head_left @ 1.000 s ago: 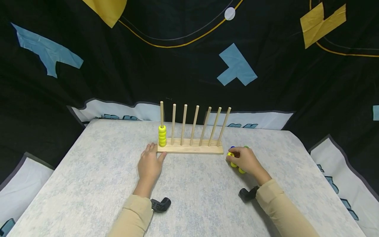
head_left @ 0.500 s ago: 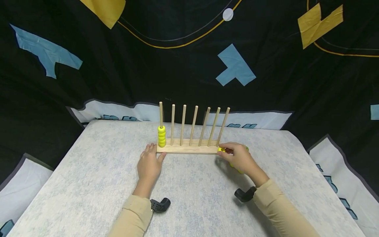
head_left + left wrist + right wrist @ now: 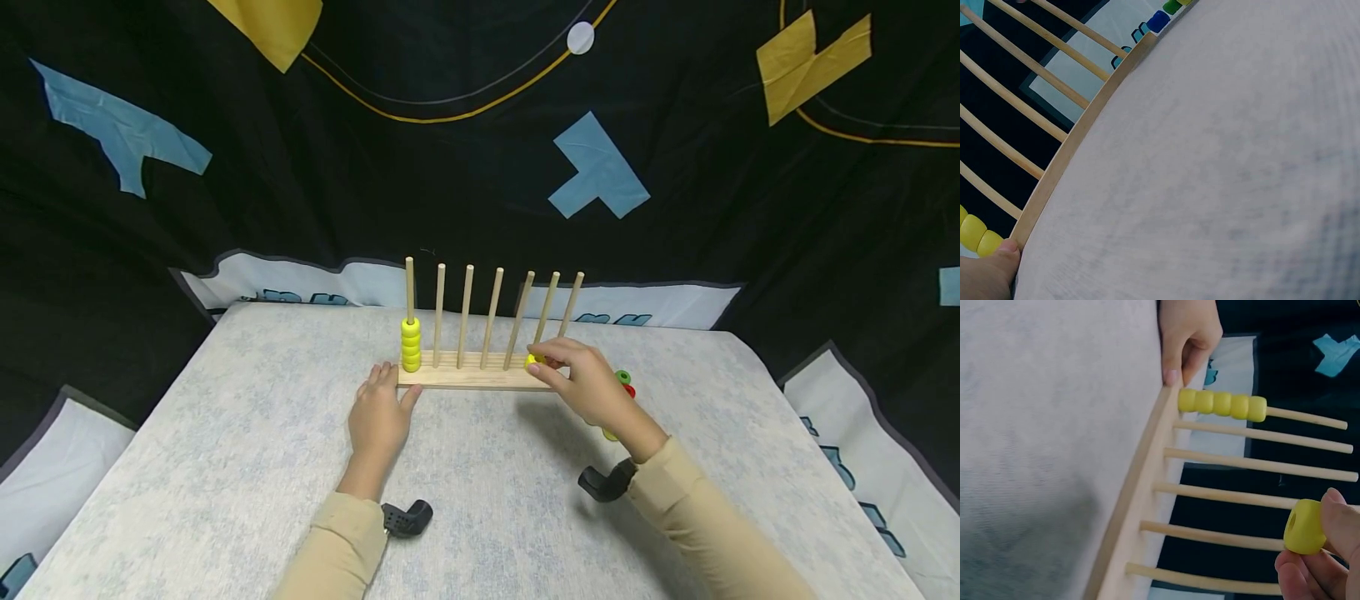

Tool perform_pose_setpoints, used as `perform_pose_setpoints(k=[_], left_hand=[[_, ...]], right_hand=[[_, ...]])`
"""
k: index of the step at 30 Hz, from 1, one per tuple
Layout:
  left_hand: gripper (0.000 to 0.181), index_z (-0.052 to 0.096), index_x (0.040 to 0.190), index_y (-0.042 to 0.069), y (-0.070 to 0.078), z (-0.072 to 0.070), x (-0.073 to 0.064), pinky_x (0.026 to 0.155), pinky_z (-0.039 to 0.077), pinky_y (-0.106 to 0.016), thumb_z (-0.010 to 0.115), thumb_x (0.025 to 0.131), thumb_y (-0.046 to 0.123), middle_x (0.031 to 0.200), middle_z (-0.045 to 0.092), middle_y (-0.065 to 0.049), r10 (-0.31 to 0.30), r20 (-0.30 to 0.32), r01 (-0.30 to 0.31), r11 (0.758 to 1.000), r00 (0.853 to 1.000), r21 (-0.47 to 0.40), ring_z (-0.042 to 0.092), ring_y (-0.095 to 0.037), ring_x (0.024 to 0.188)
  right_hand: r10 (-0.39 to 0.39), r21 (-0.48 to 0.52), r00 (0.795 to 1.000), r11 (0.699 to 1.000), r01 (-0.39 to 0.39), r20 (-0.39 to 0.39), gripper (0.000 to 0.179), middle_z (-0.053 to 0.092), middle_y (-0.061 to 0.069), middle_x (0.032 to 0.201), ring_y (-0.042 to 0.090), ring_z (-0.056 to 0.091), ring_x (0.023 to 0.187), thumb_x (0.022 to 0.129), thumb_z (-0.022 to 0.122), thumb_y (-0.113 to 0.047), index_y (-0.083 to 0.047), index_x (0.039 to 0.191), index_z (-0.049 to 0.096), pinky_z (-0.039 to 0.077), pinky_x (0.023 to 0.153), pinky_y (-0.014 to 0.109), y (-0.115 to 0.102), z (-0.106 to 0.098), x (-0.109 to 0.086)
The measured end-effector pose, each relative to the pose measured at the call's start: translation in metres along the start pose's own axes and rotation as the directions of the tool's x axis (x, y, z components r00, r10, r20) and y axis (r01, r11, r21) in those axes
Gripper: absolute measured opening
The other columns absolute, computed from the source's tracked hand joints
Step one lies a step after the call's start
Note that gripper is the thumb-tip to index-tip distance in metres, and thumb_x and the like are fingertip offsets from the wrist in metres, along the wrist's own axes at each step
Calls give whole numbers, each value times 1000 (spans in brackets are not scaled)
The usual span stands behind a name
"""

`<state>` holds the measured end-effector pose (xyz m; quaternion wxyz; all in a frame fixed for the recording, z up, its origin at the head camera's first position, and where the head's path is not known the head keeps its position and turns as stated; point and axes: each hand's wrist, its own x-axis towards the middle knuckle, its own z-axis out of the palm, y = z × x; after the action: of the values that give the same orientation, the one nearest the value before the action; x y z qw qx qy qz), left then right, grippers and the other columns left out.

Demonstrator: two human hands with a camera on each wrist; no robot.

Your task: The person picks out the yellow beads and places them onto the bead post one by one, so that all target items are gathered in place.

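Observation:
A wooden peg rack [image 3: 472, 377] with a row of upright pegs stands on the table. Its leftmost peg carries a stack of several yellow beads [image 3: 411, 345]; the other pegs bear no beads that I can see. My left hand [image 3: 378, 421] grips the rack's left end, thumb at the front edge. Between thumb and fingers, my right hand [image 3: 588, 385] pinches one yellow bead [image 3: 1305, 526], its hole showing in the right wrist view. That bead is held in front of the right-hand pegs, below their tops and apart from the yellow stack.
Right of the rack lie loose beads, among them a green bead [image 3: 622, 377], a red bead [image 3: 629, 390] and a yellow bead [image 3: 611, 434], partly behind the right arm. A blue bead [image 3: 1159, 22] shows in the left wrist view. A black curtain hangs behind the table [image 3: 480, 500].
My right hand has moved left from the loose beads to the rack's right part, carrying a yellow bead. The left hand has stayed on the rack's end.

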<state>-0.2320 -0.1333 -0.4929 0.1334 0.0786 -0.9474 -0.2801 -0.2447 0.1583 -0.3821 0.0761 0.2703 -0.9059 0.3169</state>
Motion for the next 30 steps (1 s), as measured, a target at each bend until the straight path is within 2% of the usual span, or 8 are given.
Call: perform_pose_setpoints(k=[5, 10, 15, 21, 30], left_hand=[[68, 46, 145, -3, 0, 0, 0, 113, 37, -60, 63, 96, 41, 153, 42, -24, 1, 0, -1, 1000, 1000, 3, 36, -41, 145], [67, 47, 144, -2, 0, 0, 0, 112, 38, -60, 63, 96, 41, 152, 43, -23, 3, -4, -3, 1000, 1000, 1, 37, -41, 145], [66, 47, 144, -3, 0, 0, 0, 112, 38, -60, 63, 96, 41, 152, 43, -24, 3, -4, -3, 1000, 1000, -3, 38, -42, 144], [66, 47, 144, -2, -1, -1, 0, 112, 38, -61, 62, 97, 41, 152, 44, -24, 5, -1, -5, 1000, 1000, -8, 38, -43, 144], [67, 47, 144, -3, 0, -1, 1, 113, 37, -60, 62, 97, 41, 152, 43, -23, 4, 8, -4, 1000, 1000, -10, 37, -41, 145]], right_hand=[[-54, -2, 998, 999, 54, -26, 35, 71, 7, 122, 20, 69, 100, 93, 71, -21, -8, 126, 69, 60, 84, 39, -10, -5, 8], [-94, -24, 994, 995, 92, -52, 36, 73, 7, 119, 19, 70, 99, 92, 71, -17, -7, 127, 67, 59, 81, 36, -21, -15, 19], [-137, -44, 989, 990, 134, -59, 34, 71, 8, 123, 20, 70, 106, 94, 68, -16, -7, 127, 66, 60, 87, 35, -31, -27, 34], [-155, -50, 986, 987, 152, -69, 37, 69, 12, 128, 25, 69, 113, 94, 68, -14, -5, 131, 64, 59, 93, 40, -44, -40, 55], [-149, -21, 986, 989, 148, -70, 37, 68, 10, 128, 20, 68, 110, 95, 68, -15, -5, 131, 64, 58, 93, 33, -58, -48, 88]])
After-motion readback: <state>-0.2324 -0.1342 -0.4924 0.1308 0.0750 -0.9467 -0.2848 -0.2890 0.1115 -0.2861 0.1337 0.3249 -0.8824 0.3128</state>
